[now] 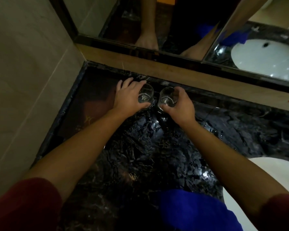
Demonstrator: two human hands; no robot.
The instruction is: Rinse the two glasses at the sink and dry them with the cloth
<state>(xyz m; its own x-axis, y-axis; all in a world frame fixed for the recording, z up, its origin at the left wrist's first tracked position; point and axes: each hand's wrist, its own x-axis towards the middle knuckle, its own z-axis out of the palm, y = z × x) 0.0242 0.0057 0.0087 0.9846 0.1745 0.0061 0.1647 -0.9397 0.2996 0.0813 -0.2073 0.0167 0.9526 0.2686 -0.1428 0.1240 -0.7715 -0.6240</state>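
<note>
Left hand (129,97) grips the left glass (146,95), right hand (179,105) grips the right glass (167,97), both at the far counter (148,147) edge. Blue cloth (195,212) lies near, sink (240,189) right. Stage unclear: either just starting or finishing.

Both bare forearms reached forward, sleeves pushed up; the left hand (129,97) and right hand (180,105) each curled fingers around a glass
</note>
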